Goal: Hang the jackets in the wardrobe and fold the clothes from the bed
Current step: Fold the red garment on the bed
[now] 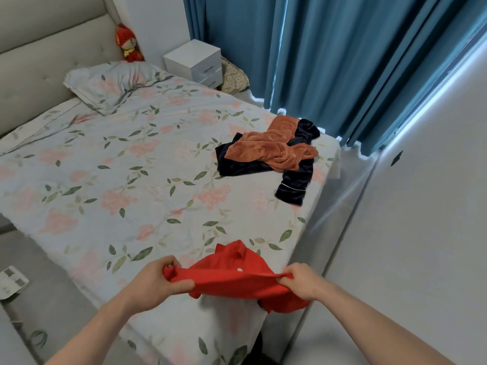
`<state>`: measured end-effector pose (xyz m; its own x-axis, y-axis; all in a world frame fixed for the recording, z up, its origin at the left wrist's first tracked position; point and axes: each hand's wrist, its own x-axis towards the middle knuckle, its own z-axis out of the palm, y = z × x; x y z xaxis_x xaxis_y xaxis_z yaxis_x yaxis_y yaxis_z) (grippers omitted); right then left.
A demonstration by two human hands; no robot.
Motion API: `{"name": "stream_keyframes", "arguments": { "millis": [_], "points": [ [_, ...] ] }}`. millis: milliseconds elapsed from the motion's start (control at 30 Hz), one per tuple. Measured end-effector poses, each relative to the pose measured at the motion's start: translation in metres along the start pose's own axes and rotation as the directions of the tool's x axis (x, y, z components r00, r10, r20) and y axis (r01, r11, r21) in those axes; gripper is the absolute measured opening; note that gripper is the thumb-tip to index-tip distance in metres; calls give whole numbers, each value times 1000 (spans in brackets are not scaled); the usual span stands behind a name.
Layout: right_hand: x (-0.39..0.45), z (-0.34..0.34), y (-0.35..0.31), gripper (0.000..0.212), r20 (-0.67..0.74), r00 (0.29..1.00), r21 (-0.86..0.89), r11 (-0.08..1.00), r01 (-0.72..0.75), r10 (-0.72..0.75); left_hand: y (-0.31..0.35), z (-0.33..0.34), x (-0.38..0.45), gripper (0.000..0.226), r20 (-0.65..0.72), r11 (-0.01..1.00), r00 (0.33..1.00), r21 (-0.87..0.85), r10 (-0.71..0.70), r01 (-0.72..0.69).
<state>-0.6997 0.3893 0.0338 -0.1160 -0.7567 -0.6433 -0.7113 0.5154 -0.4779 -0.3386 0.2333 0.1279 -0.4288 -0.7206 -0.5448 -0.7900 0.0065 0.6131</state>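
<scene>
Red collared cotton shirt (237, 279) stretched left-right over floral bed (118, 180), collar pointing away; left hand (160, 279) and right hand (303, 281) both pinch its edges.

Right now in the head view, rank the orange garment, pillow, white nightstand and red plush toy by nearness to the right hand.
From the right hand, gripping the red shirt:
1. Orange garment, on the bed's right side.
2. Pillow, at the bed's head, left.
3. White nightstand, beyond the bed.
4. Red plush toy, against the headboard.

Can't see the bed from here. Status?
Both hands, left and right, grip red shirt. Orange and navy clothes unfolded. Nothing in the way.
</scene>
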Motion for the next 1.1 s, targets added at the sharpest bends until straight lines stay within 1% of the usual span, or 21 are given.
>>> {"name": "stream_keyframes", "arguments": {
  "millis": [33, 67, 133, 167, 233, 267, 400, 467, 533, 667, 767, 867, 933, 1100],
  "points": [
    [-1, 5, 1, 24, 18, 1000, -11, 1000, 8, -8, -4, 3, 1, 47, 67, 998, 998, 60, 8, -12],
    [-2, 10, 2, 24, 23, 1000, -20, 1000, 14, -13, -9, 5, 4, 48, 93, 990, 996, 137, 15, -28],
    [-6, 20, 4, 25, -1, 1000, 10, 1000, 5, -5, -16, 9, 8, 40, 87, 969, 996, 244, 24, -44],
    [-9, 27, 7, 22, -11, 1000, 26, 1000, -11, 12, -21, 10, 9, 32, 70, 964, 997, 261, 27, -44],
    [-16, 40, 10, 14, 8, 999, 41, 998, -53, 53, -29, 9, 9, 21, 43, 968, 998, 246, 43, -53],
    [-20, 46, 9, 13, 17, 997, 46, 996, -70, 70, -33, 7, 9, 19, 37, 967, 998, 247, 53, -60],
    [-33, 69, 0, 14, -16, 988, 73, 986, -149, 151, -46, -4, 11, 16, -7, 944, 995, 315, 104, -97],
    [-40, 85, -8, 14, -29, 983, 64, 982, -180, 182, -56, -8, 10, 17, -21, 940, 990, 319, 139, -125],
    [-47, 102, -18, 19, -67, 974, 48, 975, -215, 218, -69, -13, 9, 20, -16, 937, 987, 319, 159, -146],
    [-66, 137, -51, 33, -174, 940, 96, 955, -280, 294, -106, -35, 12, 30, 49, 927, 984, 332, 171, -177],
    [-84, 174, -87, 36, -217, 910, 155, 933, -326, 354, -142, -60, 11, 26, 104, 920, 977, 331, 184, -209],
    [-100, 218, -124, 35, -246, 882, 234, 907, -349, 403, -174, -85, 2, 18, 150, 913, 969, 331, 197, -237],
    [-109, 241, -147, 32, -282, 858, 278, 893, -354, 429, -194, -96, -6, 16, 175, 923, 964, 297, 200, -246],
    [-130, 277, -190, 22, -398, 781, 385, 860, -334, 481, -224, -115, -21, 15, 245, 920, 942, 261, 230, -292]
  ]
}}
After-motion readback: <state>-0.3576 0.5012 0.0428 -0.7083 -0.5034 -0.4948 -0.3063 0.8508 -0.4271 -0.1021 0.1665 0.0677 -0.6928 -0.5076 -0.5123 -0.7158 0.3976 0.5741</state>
